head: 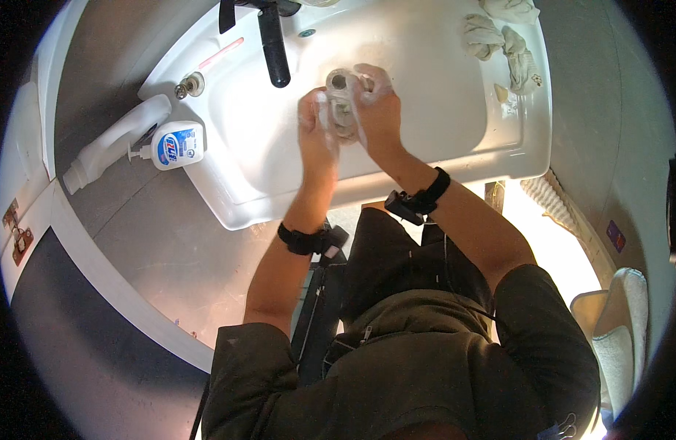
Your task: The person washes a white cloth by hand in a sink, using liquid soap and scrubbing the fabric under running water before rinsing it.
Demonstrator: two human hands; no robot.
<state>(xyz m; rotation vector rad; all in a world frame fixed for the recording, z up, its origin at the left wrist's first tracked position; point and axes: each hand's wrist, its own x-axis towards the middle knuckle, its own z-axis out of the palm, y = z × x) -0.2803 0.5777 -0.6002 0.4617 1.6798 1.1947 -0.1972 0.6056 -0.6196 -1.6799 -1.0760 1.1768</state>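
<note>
Both hands are low over the basin of a white ceramic sink (250, 201), with white suds on the fingers. A wet, pale piece of cloth (344, 118), possibly a sock, is bunched between them. My left hand (317, 121) grips its left side, with the fingers curled. On the other side my right hand (379, 107) holds it with bent fingers and a raised knuckle. Just beyond the cloth shows a dark round opening (338, 82), which looks like the drain. The fingers hide part of the cloth.
A black faucet (274, 49) overhangs the basin. Crumpled pale socks (519, 63) and a yellowish soap piece (501, 93) lie on the right ledge. At left are a pump bottle (178, 145), a white bottle (120, 140), a metal stopper (190, 86) and a pink stick (221, 53).
</note>
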